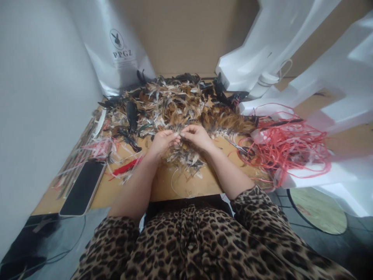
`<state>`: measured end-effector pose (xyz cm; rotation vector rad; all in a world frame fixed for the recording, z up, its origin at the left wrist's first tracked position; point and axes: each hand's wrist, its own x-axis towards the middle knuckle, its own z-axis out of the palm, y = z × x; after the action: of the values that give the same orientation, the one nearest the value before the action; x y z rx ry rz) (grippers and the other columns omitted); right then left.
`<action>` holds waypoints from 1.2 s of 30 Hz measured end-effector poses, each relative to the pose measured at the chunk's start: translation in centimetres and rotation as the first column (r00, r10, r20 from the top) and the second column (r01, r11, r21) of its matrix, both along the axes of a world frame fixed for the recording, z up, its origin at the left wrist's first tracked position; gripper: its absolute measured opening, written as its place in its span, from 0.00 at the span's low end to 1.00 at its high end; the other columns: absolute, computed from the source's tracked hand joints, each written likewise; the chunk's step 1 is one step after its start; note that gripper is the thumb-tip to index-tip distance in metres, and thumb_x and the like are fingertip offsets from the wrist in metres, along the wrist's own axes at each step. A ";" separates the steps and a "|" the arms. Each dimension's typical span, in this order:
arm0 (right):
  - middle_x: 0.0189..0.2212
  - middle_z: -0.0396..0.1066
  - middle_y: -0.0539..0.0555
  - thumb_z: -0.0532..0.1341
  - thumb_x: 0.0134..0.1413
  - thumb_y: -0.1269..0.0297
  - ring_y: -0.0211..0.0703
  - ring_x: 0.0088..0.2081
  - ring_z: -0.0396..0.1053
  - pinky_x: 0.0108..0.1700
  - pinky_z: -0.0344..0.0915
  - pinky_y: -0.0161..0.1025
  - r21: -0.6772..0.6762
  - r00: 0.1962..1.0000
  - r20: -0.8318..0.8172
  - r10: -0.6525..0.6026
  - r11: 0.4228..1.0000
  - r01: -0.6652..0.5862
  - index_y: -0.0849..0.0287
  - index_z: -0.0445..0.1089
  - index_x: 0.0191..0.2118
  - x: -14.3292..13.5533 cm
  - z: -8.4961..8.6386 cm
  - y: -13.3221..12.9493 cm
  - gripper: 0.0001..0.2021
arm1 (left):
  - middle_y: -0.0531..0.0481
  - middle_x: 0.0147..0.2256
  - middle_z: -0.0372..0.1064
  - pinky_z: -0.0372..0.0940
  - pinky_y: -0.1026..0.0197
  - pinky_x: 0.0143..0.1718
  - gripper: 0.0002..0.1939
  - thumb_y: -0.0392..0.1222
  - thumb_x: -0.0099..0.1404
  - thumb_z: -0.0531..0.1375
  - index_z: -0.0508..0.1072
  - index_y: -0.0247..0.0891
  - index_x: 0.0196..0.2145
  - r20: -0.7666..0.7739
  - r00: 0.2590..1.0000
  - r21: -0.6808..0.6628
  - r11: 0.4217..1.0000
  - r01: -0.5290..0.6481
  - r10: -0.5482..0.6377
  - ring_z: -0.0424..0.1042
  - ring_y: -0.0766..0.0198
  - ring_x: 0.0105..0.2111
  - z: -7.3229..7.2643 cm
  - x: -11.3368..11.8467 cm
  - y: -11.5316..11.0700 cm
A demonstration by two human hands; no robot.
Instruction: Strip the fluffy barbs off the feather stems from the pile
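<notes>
My left hand and my right hand meet fingertip to fingertip at the near side of a large feather pile. Both are closed in a pinch. A small brownish feather appears to stick up from between the fingertips, though it blends into the pile behind. The pile mixes brown, white and black feathers. Below my hands, loose pale and grey feathers lie scattered on the wooden table. Scissors rest to the right of my right hand.
A tangle of pink-red plastic string covers the table's right side. At left lie a phone, a red feather piece and pinkish strips. A printed white bag stands behind; a white bottle-like container is at back right.
</notes>
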<state>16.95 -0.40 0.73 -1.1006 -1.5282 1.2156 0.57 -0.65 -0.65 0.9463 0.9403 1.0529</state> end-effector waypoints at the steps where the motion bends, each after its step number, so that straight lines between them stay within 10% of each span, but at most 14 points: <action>1: 0.24 0.69 0.50 0.63 0.41 0.59 0.32 0.25 0.62 0.31 0.59 0.32 0.023 0.996 0.068 0.065 0.998 -0.066 0.64 0.70 0.29 0.3 0.1 -0.1 0.12 | 0.49 0.23 0.71 0.62 0.71 0.24 0.10 0.40 0.46 0.66 0.71 0.30 0.25 0.019 1.000 0.002 1.000 -0.019 0.019 0.67 0.74 0.21 0.1 -0.1 0.1; 6: 0.27 0.70 0.51 0.61 0.43 0.63 0.35 0.30 0.65 0.35 0.60 0.33 0.084 0.825 0.422 0.375 0.890 -0.448 0.63 0.73 0.30 0.8 0.5 -0.7 0.09 | 0.50 0.25 0.70 0.62 0.72 0.24 0.10 0.40 0.47 0.66 0.71 0.30 0.25 0.063 0.996 0.023 0.998 -0.063 0.062 0.67 0.75 0.21 0.2 -0.5 0.3; 14: 0.33 0.69 0.53 0.61 0.42 0.70 0.39 0.36 0.63 0.39 0.58 0.35 0.170 0.568 0.782 0.257 0.789 -0.590 0.58 0.74 0.32 -0.7 -0.2 -1.6 0.08 | 0.49 0.25 0.71 0.61 0.73 0.23 0.11 0.40 0.47 0.66 0.70 0.30 0.24 0.064 0.996 0.029 0.997 -0.070 0.068 0.67 0.75 0.22 0.2 -0.6 0.3; 27: 0.29 0.70 0.51 0.57 0.48 0.67 0.35 0.31 0.66 0.37 0.59 0.32 0.316 0.884 0.438 0.165 0.892 -0.323 0.63 0.70 0.31 2.2 2.5 -1.1 0.06 | 0.46 0.30 0.73 0.62 0.73 0.22 0.08 0.38 0.50 0.64 0.72 0.30 0.28 0.093 0.994 -0.048 0.996 0.070 -0.065 0.69 0.74 0.23 0.1 -1.2 0.4; 36: 0.28 0.71 0.53 0.55 0.49 0.70 0.38 0.32 0.65 0.37 0.55 0.33 0.423 0.708 0.703 -0.067 0.840 -0.340 0.62 0.70 0.29 2.7 2.0 -0.3 0.07 | 0.41 0.37 0.73 0.65 0.70 0.27 0.12 0.41 0.50 0.64 0.74 0.29 0.31 -0.083 0.978 -0.028 0.981 0.192 -0.194 0.72 0.69 0.28 0.8 -1.2 -0.4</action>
<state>19.67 -0.73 2.69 -1.1167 -2.3896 0.3630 -0.61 -1.02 0.18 1.0508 0.9076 0.8429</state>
